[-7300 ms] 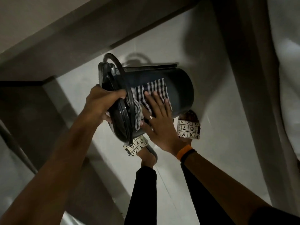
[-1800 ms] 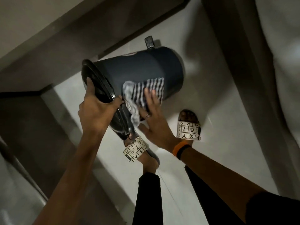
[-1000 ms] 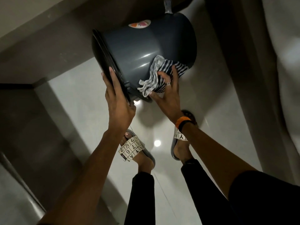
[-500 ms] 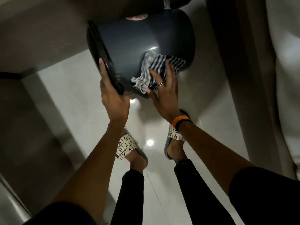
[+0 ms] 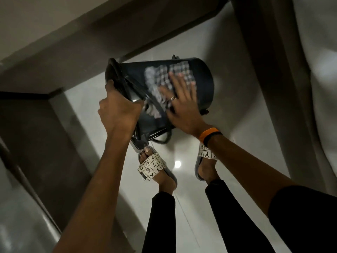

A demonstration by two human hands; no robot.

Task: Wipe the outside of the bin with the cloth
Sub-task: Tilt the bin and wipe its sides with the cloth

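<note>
A dark grey plastic bin (image 5: 202, 77) is held on its side in the air above the floor, its rim and lid end toward the left. My left hand (image 5: 118, 110) grips that rim. My right hand (image 5: 180, 105) lies flat with spread fingers on a black-and-white checked cloth (image 5: 160, 79), pressing it against the bin's side wall. The cloth and my right hand are motion-blurred. The bin's thin bail handle hangs below its rim.
My two feet in patterned slide sandals (image 5: 152, 166) stand on the glossy pale tiled floor (image 5: 237, 128) right under the bin. A dark wall skirting and corner run along the left and top. A pale curtain (image 5: 319, 70) hangs at the right.
The bin has come down and rolled since half a second ago, and its sticker no longer shows. My right hand and the cloth slid from the lower edge onto the side facing me.
</note>
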